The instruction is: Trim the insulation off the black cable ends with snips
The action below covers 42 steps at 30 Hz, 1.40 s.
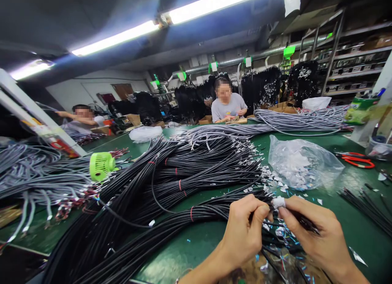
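Observation:
Near the front edge of the green table, my left hand [246, 226] is closed in a pinch around the end of a black cable. Close by on its right, my right hand [315, 229] is also closed, with a white wrapping [278, 202] at its thumb and forefinger; dark material shows under its palm. Behind my hands, bundles of black cables [183, 182] tied with red bands run to the left, their stripped ends towards the right. White and blue scraps [280, 231] lie below and around my fingers.
A clear bag of white scraps [301, 163], red-handled scissors [357, 159] and loose black cables [367, 208] lie right. Grey cables [297, 120] cross the back. A green fan [101, 166] stands left. One person [228, 106] sits opposite, another [84, 118] at the far left.

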Tool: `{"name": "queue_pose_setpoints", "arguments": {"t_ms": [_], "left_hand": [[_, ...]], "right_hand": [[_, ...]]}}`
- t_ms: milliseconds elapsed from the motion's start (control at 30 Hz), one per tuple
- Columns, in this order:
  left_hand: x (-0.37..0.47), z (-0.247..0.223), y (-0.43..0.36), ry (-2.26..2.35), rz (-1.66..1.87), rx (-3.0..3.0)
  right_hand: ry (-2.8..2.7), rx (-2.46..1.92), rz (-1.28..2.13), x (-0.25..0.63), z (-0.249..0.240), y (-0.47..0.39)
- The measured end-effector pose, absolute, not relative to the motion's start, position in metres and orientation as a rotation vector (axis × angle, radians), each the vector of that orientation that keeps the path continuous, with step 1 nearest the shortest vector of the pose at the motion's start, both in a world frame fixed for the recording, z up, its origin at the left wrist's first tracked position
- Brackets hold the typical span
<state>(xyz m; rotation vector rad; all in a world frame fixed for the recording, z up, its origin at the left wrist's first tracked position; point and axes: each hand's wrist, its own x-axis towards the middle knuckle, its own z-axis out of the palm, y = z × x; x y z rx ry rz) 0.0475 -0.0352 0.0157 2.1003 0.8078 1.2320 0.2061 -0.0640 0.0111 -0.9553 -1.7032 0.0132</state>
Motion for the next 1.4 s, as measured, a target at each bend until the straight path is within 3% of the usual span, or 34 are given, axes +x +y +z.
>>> {"name": "queue_pose_setpoints", "arguments": {"t_ms": [333,800,1167,1400], "left_hand": [[0.053,0.008,-0.038,0.82,1.561,2.188],[0.053,0.011,-0.039,0.836,1.591,2.173],[0.048,0.008,-0.039,0.76,1.744,2.249],[0.049,0.005,-0.038,0.765,1.824,2.322]], "right_hand": [[-1.582,-1.084,-0.001,0.205,0.008,-0.067],[-1.563,-1.088,0.059,0.206,0.007,-0.066],[-1.326,-1.209,0.55,0.198,0.018,-0.07],[-1.42,-1.19,0.493,0.199,0.015,-0.069]]}}
